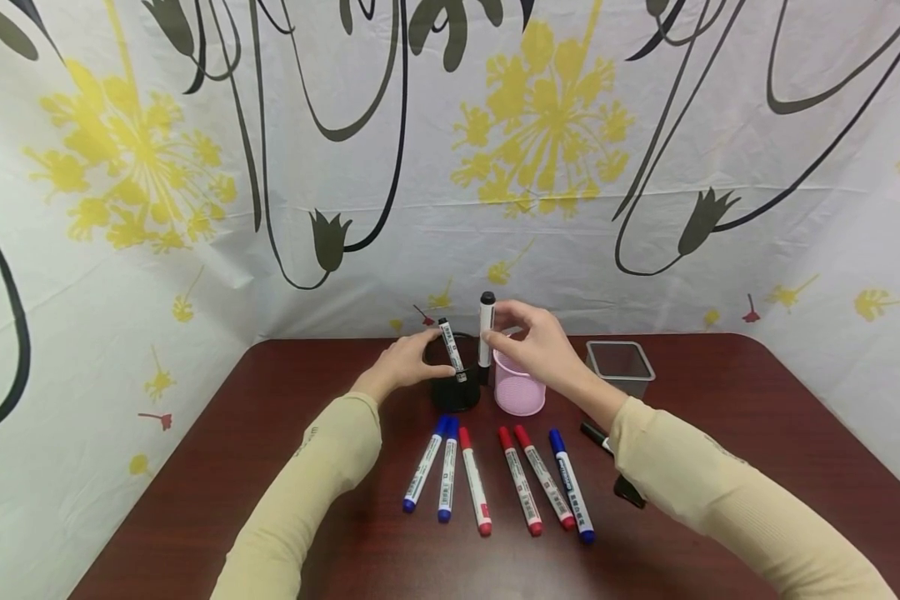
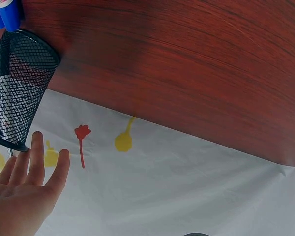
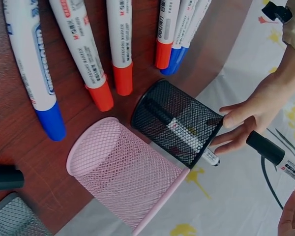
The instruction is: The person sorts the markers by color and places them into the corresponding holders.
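My left hand [image 1: 405, 362] holds the rim of a black mesh pen cup [image 1: 455, 397], thumb on the near side and fingers toward the far side. Inside the cup, a black-capped whiteboard marker [image 1: 452, 346] leans with its upper end above the rim. Between thumb and fingers, my right hand [image 1: 540, 346] pinches another black-capped whiteboard marker [image 1: 487, 333]. That marker stands upright in the air, between the black cup and a pink mesh pen cup [image 1: 520, 393]. In the right wrist view, the pink cup [image 3: 128, 172] has nothing in it, and only fingertips of the right hand [image 3: 292, 216] show.
Nearer the front lie two blue markers [image 1: 424, 467], a red marker [image 1: 476, 483], two more red markers [image 1: 521, 483] and a blue marker [image 1: 572, 487]. My right sleeve partly covers black-capped markers [image 1: 628, 492]. A grey mesh box [image 1: 621, 367] stands back right, before a patterned cloth [image 1: 390, 183].
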The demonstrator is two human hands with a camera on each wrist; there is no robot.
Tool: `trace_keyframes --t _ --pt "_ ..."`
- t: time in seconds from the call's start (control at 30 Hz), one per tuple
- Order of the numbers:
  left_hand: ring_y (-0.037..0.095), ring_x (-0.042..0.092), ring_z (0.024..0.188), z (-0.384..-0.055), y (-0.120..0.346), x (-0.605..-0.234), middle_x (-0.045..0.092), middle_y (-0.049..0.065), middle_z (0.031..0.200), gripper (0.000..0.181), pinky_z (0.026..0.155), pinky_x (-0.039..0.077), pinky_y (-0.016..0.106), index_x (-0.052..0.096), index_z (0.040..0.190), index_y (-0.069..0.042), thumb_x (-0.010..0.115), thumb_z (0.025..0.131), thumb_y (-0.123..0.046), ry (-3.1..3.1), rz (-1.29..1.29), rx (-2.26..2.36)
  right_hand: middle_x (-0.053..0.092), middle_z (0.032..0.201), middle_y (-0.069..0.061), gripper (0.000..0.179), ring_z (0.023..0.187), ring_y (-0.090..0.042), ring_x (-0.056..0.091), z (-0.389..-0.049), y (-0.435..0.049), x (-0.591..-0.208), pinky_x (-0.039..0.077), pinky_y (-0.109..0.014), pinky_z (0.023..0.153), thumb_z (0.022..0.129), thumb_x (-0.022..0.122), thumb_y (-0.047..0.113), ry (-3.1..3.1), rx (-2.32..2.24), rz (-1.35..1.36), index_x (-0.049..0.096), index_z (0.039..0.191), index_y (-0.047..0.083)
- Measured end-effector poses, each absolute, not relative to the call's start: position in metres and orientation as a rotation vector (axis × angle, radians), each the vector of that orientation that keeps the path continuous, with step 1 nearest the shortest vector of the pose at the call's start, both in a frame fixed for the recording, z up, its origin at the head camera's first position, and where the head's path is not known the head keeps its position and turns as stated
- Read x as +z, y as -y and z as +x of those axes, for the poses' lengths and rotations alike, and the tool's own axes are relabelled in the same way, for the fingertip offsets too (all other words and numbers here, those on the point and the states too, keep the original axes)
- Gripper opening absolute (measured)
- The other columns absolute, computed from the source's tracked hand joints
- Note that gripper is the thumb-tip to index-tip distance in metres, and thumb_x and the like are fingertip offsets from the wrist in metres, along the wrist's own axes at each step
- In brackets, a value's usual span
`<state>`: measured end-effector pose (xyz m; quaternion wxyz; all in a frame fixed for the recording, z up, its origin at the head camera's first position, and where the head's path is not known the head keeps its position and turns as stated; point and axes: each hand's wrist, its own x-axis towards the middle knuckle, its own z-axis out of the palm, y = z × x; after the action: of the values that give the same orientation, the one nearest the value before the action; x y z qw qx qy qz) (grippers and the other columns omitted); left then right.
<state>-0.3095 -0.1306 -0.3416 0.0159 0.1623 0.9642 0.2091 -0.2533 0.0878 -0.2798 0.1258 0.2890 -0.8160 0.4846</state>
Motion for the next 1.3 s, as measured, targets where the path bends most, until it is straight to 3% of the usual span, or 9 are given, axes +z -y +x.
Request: trace_keyframes --t 0.9,1.3 --pt "0.025 0.038 0.118 -0.312 0.132 -0.344 0.038 0.007 0.134 0.077 0.090 0.035 0.045 0.033 0.137 -0.017 0.064 0.074 -0.049 -2.989 0.501 0.669 0.061 0.093 -0.006 0.038 0.087 -0.016 0.056 -0.274 -0.066 -0.264 0.045 -0.030 0.074 0.081 0.064 0.017 2.372 1.403 0.774 0.054 0.114 0.000" --pt "0.024 0.039 0.117 -0.312 0.132 -0.345 0.040 0.006 0.133 0.076 0.090 0.035 0.045 0.034 0.136 -0.018 0.064 0.074 -0.050 -2.999 0.491 0.671 0.062 0.089 -0.005 0.034 0.084 -0.015 0.057 -0.289 -0.062 -0.265 0.045 -0.031 0.070 0.081 0.064 0.016 2.369 1.377 0.725 0.057 0.111 0.003"
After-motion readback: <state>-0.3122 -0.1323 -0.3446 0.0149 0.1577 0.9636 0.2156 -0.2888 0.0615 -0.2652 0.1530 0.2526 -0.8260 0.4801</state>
